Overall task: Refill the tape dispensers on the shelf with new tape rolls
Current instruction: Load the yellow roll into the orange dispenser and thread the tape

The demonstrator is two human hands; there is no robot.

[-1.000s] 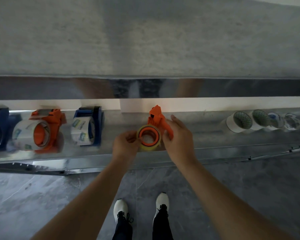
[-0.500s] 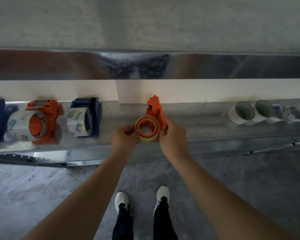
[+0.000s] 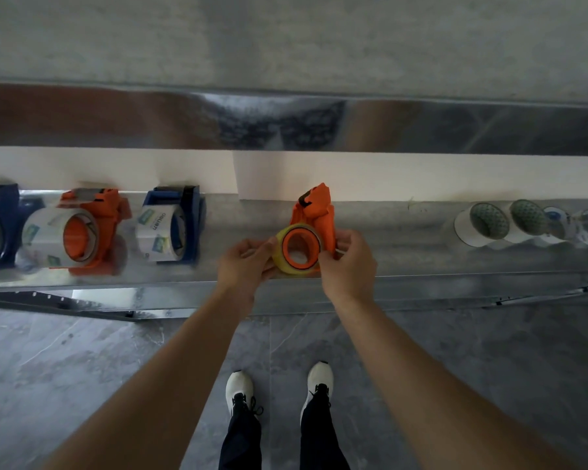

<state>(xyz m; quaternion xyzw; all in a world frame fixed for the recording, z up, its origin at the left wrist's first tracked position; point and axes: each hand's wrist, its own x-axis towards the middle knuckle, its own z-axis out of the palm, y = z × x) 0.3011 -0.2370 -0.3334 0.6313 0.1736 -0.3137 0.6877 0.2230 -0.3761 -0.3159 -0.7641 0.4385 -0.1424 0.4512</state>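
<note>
On the metal shelf, four dispensers and four spare rolls counted: left hand pinches the yellowish tape roll seated on the orange dispenser, right hand clasping that dispenser.

Dispensers lie left on shelf, rolls right.

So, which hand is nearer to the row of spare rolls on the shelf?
Right. The right hand is beside the orange dispenser, on the side toward the spare rolls; the left hand is on the far side.
</note>
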